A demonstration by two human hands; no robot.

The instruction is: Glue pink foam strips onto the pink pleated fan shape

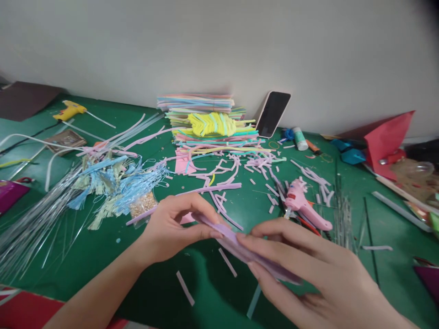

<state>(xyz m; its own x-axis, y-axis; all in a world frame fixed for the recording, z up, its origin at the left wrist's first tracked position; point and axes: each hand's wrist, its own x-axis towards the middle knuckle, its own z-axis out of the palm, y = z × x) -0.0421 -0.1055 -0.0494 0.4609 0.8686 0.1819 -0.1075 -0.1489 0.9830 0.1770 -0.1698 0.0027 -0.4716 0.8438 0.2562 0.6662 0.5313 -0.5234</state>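
Note:
A flat lilac piece [236, 244] with a soft-looking surface is held above the table, tilted down toward the right. My left hand [178, 219] pinches its upper left end between thumb and fingers. Farther along, my right hand [308, 269] grips the same piece, thumb below and fingers above. Part of its right end is hidden behind my right fingers. Just beyond my left hand lies a long lilac pipe cleaner [219, 187]. Short cut lilac pieces [228, 262] lie beneath the held piece. A pink hot glue gun [307, 205] rests beyond my right hand.
Bundled coloured pipe cleaners [197, 103] are stacked by the wall, near a leaning phone [273, 114]. Blue tassels [137, 187] and silvery wires [41, 219] cover the left. A yellow glue gun [70, 111] lies at back left, red paper [389, 146] at right.

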